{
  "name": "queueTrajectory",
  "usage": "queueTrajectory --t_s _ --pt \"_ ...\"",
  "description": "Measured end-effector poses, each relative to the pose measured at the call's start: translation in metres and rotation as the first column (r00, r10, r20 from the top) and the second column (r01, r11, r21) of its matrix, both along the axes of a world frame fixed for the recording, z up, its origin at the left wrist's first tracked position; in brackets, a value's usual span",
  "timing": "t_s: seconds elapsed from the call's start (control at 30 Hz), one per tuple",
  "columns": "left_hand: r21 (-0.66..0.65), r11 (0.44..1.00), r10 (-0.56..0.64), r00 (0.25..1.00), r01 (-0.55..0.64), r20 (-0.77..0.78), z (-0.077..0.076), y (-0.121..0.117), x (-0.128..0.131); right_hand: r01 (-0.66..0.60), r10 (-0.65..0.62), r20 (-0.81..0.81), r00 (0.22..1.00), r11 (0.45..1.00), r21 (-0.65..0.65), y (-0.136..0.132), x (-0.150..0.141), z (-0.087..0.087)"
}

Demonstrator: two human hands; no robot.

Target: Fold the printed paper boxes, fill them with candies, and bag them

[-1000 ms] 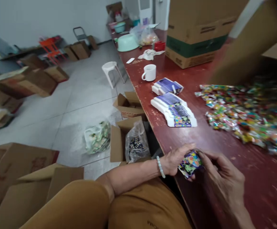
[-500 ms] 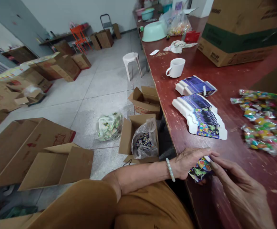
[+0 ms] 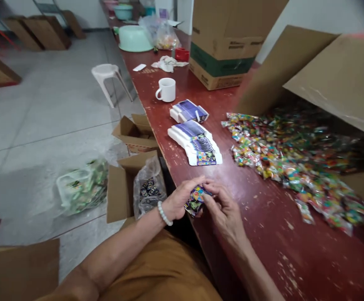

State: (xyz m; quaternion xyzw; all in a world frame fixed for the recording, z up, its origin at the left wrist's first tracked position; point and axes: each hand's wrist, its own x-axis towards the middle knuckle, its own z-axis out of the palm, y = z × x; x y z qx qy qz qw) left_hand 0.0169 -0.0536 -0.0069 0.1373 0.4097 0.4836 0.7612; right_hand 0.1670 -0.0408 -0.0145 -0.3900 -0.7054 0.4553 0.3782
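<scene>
Left hand (image 3: pixel 177 198) closing around a small printed carton (image 3: pixel 197 200) above the near edge of the red wooden table (image 3: pixel 263 255), right hand (image 3: pixel 224 211) pinching its other side, flat printed cartons (image 3: pixel 194 144) lying just ahead, wrapped sweets (image 3: pixel 288 167) spreading across the table to the right

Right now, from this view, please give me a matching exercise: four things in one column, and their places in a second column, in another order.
Things:
1. White mug
2. Printed card piece
3. Clear plastic bag of dark items
4. Colourful wrapped sweets

Places:
A. Inside an open cardboard box
B. Spread in a heap on the red table
C. Between the left hand and right hand
D. Standing upright on its base

Pairs: 1-D, 2-C, 3-A, 4-B
</scene>
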Motion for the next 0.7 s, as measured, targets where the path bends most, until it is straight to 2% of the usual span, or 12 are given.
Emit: queueTrajectory --t_s 0.1,0.2,0.23,0.3,0.37,0.43,0.57,0.63,0.7 --pt "-0.035 0.992 0.122 0.991 -0.12 0.06 -0.002 0.002 0.007 -0.042 -0.004 0.214 0.977 0.977 0.208 -0.01 0.0 -0.002" --pt "-0.04 0.981 0.194 0.978 -0.192 0.072 -0.008 -0.001 0.019 -0.068 -0.154 0.451 0.879 0.896 0.438 -0.016 0.003 -0.005" --pt "-0.009 0.981 0.192 0.98 -0.192 0.058 -0.011 -0.003 0.022 -0.074 -0.2 0.483 0.852 0.868 0.491 -0.016 0.004 -0.006" --pt "0.055 0.985 0.161 0.987 -0.163 0.028 -0.014 -0.008 0.026 -0.097 -0.212 0.478 0.852 0.834 0.543 -0.014 0.007 -0.007" --pt "0.083 0.99 0.11 0.994 -0.11 0.009 -0.013 -0.014 0.026 -0.114 -0.146 0.42 0.896 0.836 0.536 -0.011 0.007 -0.007" --pt "0.122 0.989 0.088 0.995 -0.083 -0.04 -0.008 -0.019 0.02 -0.146 -0.051 0.368 0.928 0.861 0.487 -0.01 0.003 -0.005" --pt "0.201 0.976 0.127 0.962 -0.079 -0.241 0.001 -0.026 -0.02 -0.237 0.107 0.34 0.934 0.899 0.368 -0.001 -0.007 0.0" --pt "0.209 0.975 0.161 0.879 -0.073 -0.448 -0.001 -0.029 -0.054 -0.184 0.067 0.323 0.944 0.92 0.347 0.012 -0.004 -0.003" --pt "0.245 0.966 0.231 0.679 -0.077 -0.697 -0.006 -0.034 -0.091 -0.044 -0.066 0.315 0.947 0.942 0.332 0.035 0.006 -0.01"
